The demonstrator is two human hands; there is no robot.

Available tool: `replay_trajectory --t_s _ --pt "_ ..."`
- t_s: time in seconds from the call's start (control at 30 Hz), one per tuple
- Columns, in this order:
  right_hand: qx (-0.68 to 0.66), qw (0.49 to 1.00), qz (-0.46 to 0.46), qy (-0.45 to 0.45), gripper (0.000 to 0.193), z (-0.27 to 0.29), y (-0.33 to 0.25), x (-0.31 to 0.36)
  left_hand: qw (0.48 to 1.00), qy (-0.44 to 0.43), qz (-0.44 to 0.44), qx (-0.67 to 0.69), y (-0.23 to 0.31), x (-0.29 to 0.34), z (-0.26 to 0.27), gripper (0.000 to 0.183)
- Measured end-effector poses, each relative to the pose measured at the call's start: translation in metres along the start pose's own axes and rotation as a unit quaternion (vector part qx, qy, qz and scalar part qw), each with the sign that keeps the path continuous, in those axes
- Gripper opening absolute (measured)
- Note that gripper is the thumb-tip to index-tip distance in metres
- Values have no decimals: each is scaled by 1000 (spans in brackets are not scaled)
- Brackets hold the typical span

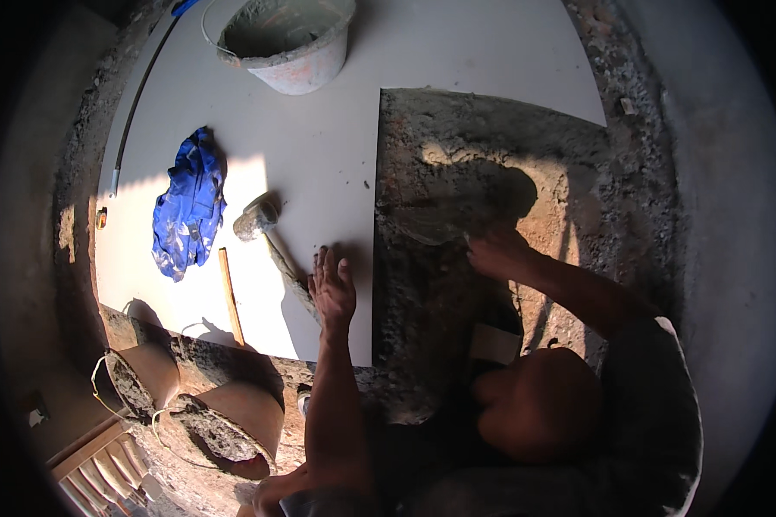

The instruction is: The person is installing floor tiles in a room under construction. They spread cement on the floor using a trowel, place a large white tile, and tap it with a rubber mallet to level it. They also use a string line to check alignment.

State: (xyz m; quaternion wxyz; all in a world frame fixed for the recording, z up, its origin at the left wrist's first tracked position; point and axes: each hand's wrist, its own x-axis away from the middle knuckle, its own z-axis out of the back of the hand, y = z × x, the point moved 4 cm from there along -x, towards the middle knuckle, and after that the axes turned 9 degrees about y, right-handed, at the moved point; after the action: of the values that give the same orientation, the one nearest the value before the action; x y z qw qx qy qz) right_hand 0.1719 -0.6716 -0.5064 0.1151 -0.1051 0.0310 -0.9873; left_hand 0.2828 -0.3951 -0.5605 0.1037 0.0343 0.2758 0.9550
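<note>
My left hand (332, 289) lies flat on a large white tile (319, 146), fingers stretched and smudged with grey, close to the tile's edge. Beneath my left wrist passes the handle of a mallet (256, 220), whose mortar-smeared head rests farther left. Over the rough mortar bed (457, 125) to the right, my right hand (496, 252) is closed round what looks like a trowel (431, 226). Its blade points left against the wet mortar; shadow hides the handle and most of its outline.
A white bucket of mortar (306, 69) stands on the far tiles. Left lie a crumpled blue cloth (190, 207), a wooden stick (230, 297) and a long dark rod (147, 95). Two dirty buckets (241, 414) tilt at the lower left, near a slatted wooden piece (103, 465).
</note>
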Motion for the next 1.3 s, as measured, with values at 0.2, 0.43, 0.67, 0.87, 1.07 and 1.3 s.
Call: replay_trajectory --t_s 0.2,0.43,0.67,0.87,1.07,1.3 --pt "-179 959 -194 -102 28 24 8 44 998 3 -55 -12 -10 5 3 51" --pt "-191 960 -204 2 34 2 4 -8 999 35 3 4 -53 6 26 53" --pt "-213 956 -197 -45 41 -26 -37 116 992 -87 84 -20 -59 -25 79 48" --pt "-236 880 -385 149 43 -61 29 141 973 -62 -125 -184 -5 -76 206 43" --pt "-188 830 -516 97 48 -120 36 183 971 130 -141 -142 -56 -38 358 52" --pt "-229 719 -639 148 53 -147 -23 227 997 40 -2 58 -228 -63 363 56"
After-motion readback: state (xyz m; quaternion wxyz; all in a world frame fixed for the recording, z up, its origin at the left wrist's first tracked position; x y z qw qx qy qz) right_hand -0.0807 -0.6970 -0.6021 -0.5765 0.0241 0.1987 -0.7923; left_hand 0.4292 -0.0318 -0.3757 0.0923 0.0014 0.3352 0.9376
